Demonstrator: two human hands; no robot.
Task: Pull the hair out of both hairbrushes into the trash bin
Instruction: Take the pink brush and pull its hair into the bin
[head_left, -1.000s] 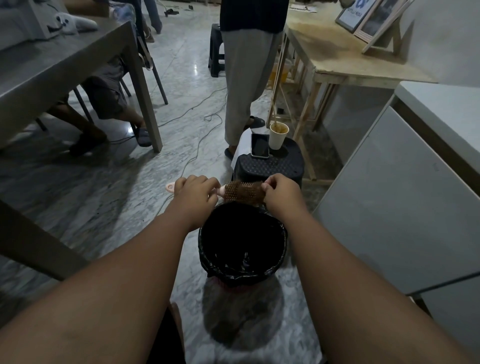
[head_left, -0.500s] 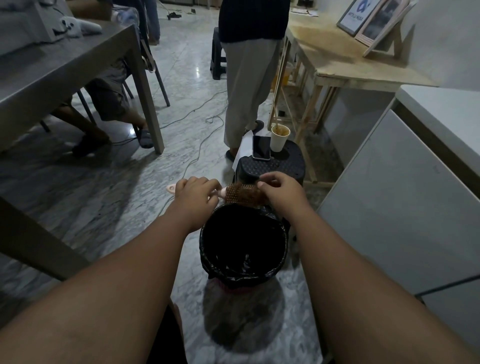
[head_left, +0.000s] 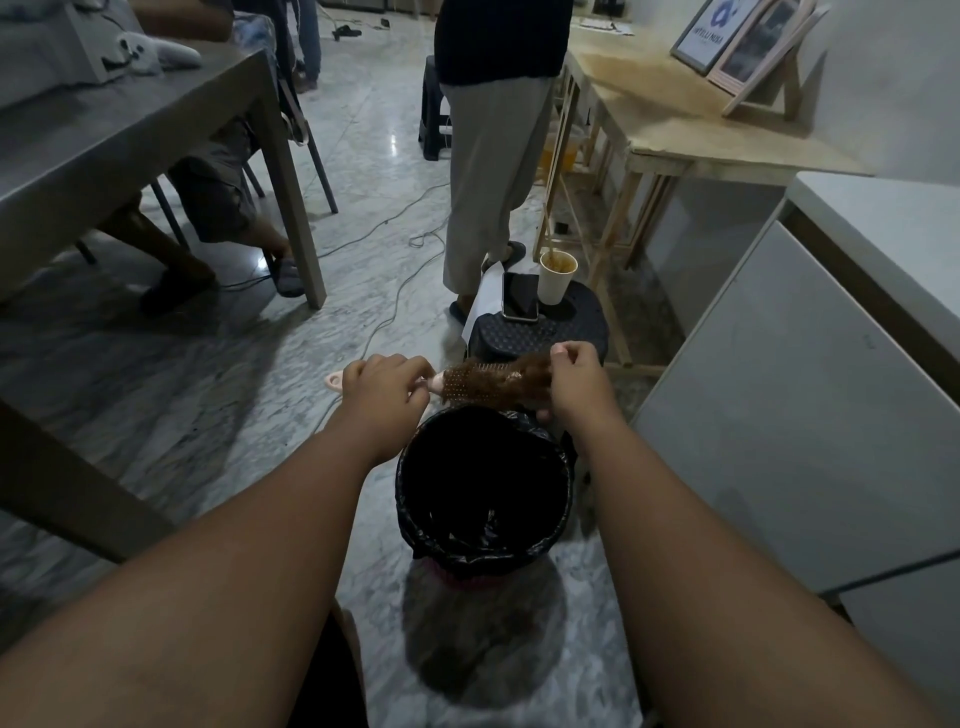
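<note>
Over the trash bin (head_left: 415, 499), left hand (head_left: 382, 392) grips the hairbrush (head_left: 467, 384) handle, right hand (head_left: 576, 387) pinches the hair (head_left: 524, 382); soft, light, tangled stuff, best grabbed near the bristle roots

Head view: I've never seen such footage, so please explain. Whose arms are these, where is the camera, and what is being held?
No machine here: the camera sits on a person's head, looking down, so both arms are the wearer's. The left hand grips the pink handle of a round brush. The right hand pinches brown hair on its bristles. Below stands a bin lined with a black bag. Behind it, a stool carries a phone and a cup.
</note>
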